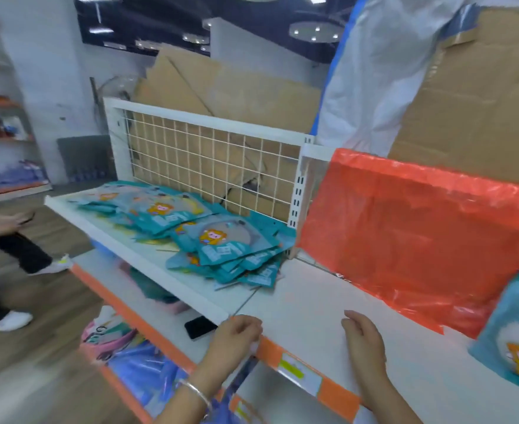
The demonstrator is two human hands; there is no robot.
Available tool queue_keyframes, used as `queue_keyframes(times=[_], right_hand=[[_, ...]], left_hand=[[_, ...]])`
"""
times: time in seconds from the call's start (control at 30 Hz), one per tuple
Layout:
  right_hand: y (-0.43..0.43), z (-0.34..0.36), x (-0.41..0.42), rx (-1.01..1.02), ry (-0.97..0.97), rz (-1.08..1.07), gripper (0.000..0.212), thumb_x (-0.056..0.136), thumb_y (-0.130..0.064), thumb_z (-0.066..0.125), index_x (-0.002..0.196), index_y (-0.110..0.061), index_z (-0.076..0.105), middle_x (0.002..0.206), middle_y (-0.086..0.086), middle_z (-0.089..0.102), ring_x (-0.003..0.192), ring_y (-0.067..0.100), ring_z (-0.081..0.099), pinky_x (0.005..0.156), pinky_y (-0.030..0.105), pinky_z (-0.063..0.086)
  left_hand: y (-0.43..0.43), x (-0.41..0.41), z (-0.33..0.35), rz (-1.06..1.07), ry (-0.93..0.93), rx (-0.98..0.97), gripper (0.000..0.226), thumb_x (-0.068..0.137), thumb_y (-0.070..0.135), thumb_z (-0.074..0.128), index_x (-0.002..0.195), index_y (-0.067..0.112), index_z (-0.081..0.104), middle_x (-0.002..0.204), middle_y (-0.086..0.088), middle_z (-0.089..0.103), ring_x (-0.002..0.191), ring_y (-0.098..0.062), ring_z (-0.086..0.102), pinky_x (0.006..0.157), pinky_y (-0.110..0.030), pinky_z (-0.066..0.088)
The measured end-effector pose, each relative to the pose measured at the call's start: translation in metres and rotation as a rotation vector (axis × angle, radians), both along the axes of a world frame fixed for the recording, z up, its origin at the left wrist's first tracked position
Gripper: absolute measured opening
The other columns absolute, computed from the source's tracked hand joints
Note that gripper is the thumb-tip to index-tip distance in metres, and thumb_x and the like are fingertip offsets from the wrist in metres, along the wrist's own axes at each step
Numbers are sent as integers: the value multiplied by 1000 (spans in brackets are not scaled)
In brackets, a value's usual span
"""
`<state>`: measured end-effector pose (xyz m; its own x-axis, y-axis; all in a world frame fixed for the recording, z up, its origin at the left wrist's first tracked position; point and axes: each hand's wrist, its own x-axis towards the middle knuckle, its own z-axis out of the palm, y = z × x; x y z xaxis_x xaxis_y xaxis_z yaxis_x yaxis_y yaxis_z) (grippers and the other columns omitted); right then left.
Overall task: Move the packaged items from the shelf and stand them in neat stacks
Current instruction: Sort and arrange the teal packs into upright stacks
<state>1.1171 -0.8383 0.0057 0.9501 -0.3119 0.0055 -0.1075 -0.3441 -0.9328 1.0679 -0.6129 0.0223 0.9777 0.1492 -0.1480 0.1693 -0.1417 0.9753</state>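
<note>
Both hands (239, 332) (363, 337) rest empty at shelf (298, 304) edge, teal packets (221, 240) beyond

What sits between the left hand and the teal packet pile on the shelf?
Head view: only bare white shelf surface lies between the left hand and the teal packet pile. The black phone lies lower, off that line.

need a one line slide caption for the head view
Both bare hands, left hand and right hand, rest empty on the white shelf edge before flat-lying teal printed packets.
</note>
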Motion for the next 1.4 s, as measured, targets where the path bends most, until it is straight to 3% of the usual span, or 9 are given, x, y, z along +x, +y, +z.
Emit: queue_keyframes(times=[0.1,0.27,0.37,0.43,0.5,0.67,0.87,1.1,1.4], right_hand=[[78,5,13,-31,43,210,18,87,-21,57,89,-39,60,109,-4,62,109,20,55,106,48,35],[173,28,35,-42,38,380,17,89,-26,56,103,-33,62,110,-4,61,110,19,55,106,42,36],[217,47,56,-21,-4,463,23,93,-18,54,114,-17,62,105,-3,57,103,16,53,88,22,41],[245,61,71,-18,-37,520,14,94,-16,51,104,-19,61,96,-5,55,95,14,51,69,12,40],[273,71,89,31,-47,560,11,95,-15,48,95,-20,58,89,-8,55,85,11,52,65,15,39],[344,85,156,180,40,604,17,95,-22,46,87,-24,61,96,-5,60,88,9,54,80,29,39],[415,91,242,321,158,645,11,92,-26,48,88,-23,58,93,0,60,83,13,53,68,27,40],[475,85,299,359,291,650,20,93,-35,51,93,-17,61,84,-1,64,75,14,55,61,26,40],[540,71,355,475,360,596,11,91,-25,55,89,-15,60,95,3,59,66,14,53,52,27,34]], left_hand=[[70,-13,12,111,-15,47,24,75,28,61,79,7,71,78,-5,70,76,-15,63,68,-20,46],[152,-10,28,249,-61,92,21,88,6,52,79,9,71,73,0,69,69,-10,63,53,-7,41],[188,4,36,309,-66,78,24,89,3,49,77,15,66,79,0,69,74,-14,64,51,-6,42],[210,18,39,341,-74,67,21,90,4,49,80,14,65,82,-3,69,77,-16,63,50,-5,41],[231,36,42,370,-83,70,17,91,8,51,86,13,66,88,-4,70,81,-16,64,55,-9,43],[287,96,48,418,-82,51,16,92,14,51,93,14,66,97,-4,69,85,-15,63,66,-17,44],[352,171,63,513,-82,3,15,92,16,53,85,22,65,96,-1,67,84,-13,62,69,-23,43],[411,221,52,589,-42,-26,14,91,16,52,98,16,64,108,-7,67,85,-14,63,70,-24,43],[487,277,47,571,-44,9,14,88,12,54,79,15,64,83,-4,62,80,-16,56,67,-25,40]])
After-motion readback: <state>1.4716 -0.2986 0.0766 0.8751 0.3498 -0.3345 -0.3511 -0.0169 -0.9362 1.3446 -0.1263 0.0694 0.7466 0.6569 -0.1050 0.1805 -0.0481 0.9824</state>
